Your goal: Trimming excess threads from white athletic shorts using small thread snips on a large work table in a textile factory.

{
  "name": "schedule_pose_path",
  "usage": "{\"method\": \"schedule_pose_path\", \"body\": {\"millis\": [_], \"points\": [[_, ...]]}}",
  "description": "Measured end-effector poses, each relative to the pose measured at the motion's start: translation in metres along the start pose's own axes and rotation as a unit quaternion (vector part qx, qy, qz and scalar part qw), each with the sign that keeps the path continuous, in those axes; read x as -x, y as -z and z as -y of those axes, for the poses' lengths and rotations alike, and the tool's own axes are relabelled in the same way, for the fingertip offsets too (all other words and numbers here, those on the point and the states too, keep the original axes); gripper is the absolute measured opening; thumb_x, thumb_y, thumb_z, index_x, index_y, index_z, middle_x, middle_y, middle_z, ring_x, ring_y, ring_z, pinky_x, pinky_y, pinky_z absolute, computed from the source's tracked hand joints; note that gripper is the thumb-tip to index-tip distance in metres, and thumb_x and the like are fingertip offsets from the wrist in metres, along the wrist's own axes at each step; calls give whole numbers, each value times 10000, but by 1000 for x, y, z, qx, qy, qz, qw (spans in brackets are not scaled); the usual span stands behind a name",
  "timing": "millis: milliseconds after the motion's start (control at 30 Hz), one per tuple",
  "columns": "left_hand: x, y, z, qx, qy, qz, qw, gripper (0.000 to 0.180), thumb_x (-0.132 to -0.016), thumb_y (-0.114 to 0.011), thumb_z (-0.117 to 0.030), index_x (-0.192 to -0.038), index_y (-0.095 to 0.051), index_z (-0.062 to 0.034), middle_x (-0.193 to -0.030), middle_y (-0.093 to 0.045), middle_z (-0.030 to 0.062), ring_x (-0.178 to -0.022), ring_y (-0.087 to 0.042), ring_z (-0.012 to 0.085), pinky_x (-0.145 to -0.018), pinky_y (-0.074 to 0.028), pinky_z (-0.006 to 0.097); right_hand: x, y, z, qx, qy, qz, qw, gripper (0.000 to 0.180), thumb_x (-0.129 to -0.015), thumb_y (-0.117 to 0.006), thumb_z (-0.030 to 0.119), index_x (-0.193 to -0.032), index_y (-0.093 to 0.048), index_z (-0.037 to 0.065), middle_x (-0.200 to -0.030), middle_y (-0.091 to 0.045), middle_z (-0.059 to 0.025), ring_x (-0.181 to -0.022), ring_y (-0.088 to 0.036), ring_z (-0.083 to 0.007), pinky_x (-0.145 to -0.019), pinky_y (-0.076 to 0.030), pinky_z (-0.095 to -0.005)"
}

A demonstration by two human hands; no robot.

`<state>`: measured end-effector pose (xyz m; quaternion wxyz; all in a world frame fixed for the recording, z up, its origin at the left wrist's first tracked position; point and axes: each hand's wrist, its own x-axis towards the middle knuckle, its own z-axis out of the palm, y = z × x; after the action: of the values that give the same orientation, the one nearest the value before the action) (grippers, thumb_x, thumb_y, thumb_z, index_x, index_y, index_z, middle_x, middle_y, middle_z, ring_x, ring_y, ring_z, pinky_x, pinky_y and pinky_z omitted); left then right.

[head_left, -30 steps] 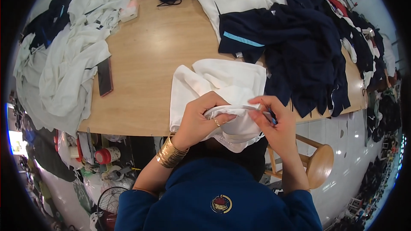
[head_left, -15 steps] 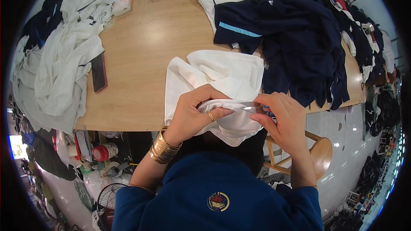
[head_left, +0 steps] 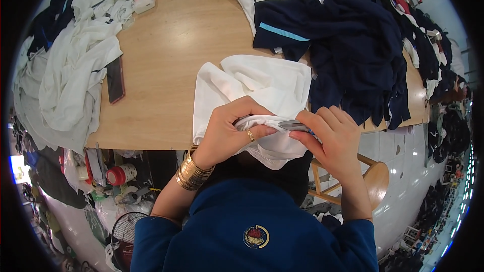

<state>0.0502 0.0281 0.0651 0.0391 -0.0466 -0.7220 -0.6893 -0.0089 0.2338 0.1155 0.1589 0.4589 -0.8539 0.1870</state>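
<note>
- The left hand (head_left: 229, 131) is clenched on a bunched fold of the white garment (head_left: 257, 90), fingers curled over the cloth, a gold ring and stacked gold bangles (head_left: 191, 171) showing at the wrist
- The right hand (head_left: 335, 138) grips a small pair of metal snips (head_left: 292, 125) between thumb and fingers, the tip laid against the fold just beside the left fingertips
- The white garment lies half on the wooden counter (head_left: 166, 55), its near end pulled off the edge and held up close to the person's chest; the far part rests spread flat on the wood
- How far along, judged from how things lie: the trimming looks to be in hand on this 1 piece, at a hem or seam; no cut thread can be made out, so how much of this piece is finished cannot be told
- A heap of dark navy garments (head_left: 353, 50) lies just to the right, touching the white piece, and a heap of white garments (head_left: 70, 70) sits well to the left; which heap is done and which is waiting cannot be told
- A dark phone (head_left: 115, 79) lies beside the left heap, and a wooden stool (head_left: 373, 181) stands below the counter edge on the right
</note>
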Motion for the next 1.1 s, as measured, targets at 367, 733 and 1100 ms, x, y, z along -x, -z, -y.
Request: {"method": "schedule_pose_path", "body": {"millis": [367,733,1100], "points": [[-1,0,-2,0,-1,3,1000,197,-726,-752,-68,-905,-684,-22,-841,-624,30,-761,-558,96,-678,-438,235,-2,3,0,-13,-4,9,1000,276,-740,-707,329,-902,-620,124,-658,-481,15,-583,-458,-138,-517,-331,-276],[0,2,-1,-9,-12,0,1000,211,-742,-763,-132,-914,-685,-37,-819,-639,27,-739,-574,91,-653,-442,230,-4,3,5,5,6,15,1000,260,-768,-682,362,-884,-614,140,-647,-445,21,-590,-448,-127,-533,-327,-271],[1,3,-3,-19,-3,11,1000,217,-738,-769,-147,-894,-674,-32,-801,-630,24,-722,-564,92,-646,-438,229,-6,4,7,14,7,14,1000,250,-768,-684,357,-878,-615,144,-640,-438,24,-589,-441,-125,-532,-321,-266]]}}
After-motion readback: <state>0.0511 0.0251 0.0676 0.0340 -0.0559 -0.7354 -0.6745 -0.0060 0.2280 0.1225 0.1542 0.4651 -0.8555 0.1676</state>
